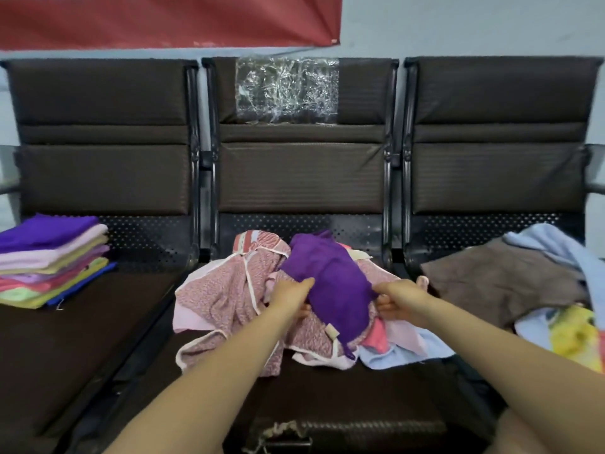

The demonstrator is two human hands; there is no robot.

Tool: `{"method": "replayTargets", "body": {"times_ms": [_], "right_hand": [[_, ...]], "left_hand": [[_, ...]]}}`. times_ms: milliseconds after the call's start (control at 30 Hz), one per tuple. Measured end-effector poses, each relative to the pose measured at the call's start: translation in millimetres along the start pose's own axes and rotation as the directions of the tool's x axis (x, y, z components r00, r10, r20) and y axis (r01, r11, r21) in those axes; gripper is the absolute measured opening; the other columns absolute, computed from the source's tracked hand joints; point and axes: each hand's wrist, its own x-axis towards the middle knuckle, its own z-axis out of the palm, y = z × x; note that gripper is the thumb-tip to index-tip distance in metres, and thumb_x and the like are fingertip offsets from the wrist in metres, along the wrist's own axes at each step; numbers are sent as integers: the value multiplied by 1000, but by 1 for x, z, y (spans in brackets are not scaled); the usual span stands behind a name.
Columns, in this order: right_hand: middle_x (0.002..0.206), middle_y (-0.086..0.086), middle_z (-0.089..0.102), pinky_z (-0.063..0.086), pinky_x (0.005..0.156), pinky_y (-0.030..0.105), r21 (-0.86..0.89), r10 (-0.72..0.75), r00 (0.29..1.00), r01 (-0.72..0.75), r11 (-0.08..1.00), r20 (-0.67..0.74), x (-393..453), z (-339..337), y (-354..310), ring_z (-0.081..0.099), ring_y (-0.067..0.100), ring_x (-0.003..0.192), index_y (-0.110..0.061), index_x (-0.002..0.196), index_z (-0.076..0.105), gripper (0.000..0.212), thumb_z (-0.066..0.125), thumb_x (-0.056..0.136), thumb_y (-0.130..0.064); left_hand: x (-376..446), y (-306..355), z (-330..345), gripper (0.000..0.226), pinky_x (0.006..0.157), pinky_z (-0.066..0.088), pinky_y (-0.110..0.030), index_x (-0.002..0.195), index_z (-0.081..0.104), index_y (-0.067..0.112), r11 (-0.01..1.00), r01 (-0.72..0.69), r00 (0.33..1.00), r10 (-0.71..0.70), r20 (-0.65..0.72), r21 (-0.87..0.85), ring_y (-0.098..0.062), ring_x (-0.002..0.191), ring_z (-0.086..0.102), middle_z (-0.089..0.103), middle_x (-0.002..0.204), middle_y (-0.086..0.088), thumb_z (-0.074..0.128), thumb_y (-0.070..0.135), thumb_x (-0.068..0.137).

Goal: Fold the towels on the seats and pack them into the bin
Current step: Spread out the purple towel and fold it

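A crumpled purple towel [330,283] lies on top of a heap of pink patterned towels [222,296] on the middle seat. My left hand [291,294] grips the purple towel's left edge. At its right edge my right hand [397,298] holds it too, fingers curled under the cloth. A neat stack of folded towels [49,260] in purple, pink, yellow, green and blue sits on the left seat. No bin shows in the head view.
On the right seat lie loose towels: a brown one [501,280], a light blue one [556,247] and a yellow printed one [576,335]. Three dark seats [65,348] with tall backrests line the wall. Clear plastic [288,90] is taped on the middle backrest.
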Motion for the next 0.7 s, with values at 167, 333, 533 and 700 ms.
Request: {"method": "replayTargets", "body": {"times_ms": [167, 333, 533, 700], "right_hand": [[47, 3, 47, 38, 52, 25, -26, 24, 1000, -24, 999, 8, 18, 0, -2, 41, 15, 49, -7, 65, 51, 31, 62, 92, -14], [56, 3, 51, 33, 41, 18, -45, -180, 982, 183, 982, 65, 19, 13, -14, 43, 9, 42, -10, 68, 54, 26, 63, 91, -14], [76, 5, 55, 38, 44, 19, -266, -429, 872, 483, 835, 237, 9, 30, -5, 50, 14, 59, -19, 95, 60, 6, 63, 92, -15], [86, 12, 59, 51, 54, 24, 97, -284, 941, 270, 958, 187, 7, 56, -4, 58, 19, 69, -9, 109, 53, 16, 56, 97, -20]], "left_hand": [[-5, 0, 11, 17, 56, 44, -22, 80, 49, 18, 999, 37, 975, -38, 218, 11, -12, 68, 53, 56, 81, 0, 56, 24, 95], [5, 18, 5, 16, 49, 40, -22, 98, 56, 14, 914, -57, 998, 59, -7, -403, -15, 61, 52, 58, 80, -4, 40, 14, 99], [-21, 35, -48, 21, 40, 45, -16, 92, 61, 13, 852, -63, 998, 49, -40, -520, -13, 49, 61, 66, 62, 0, 41, 9, 97], [-42, 22, -90, 21, 58, 54, -22, 102, 65, 16, 935, -136, 990, 117, -77, -328, -18, 72, 66, 71, 84, -5, 47, 25, 99]]}}
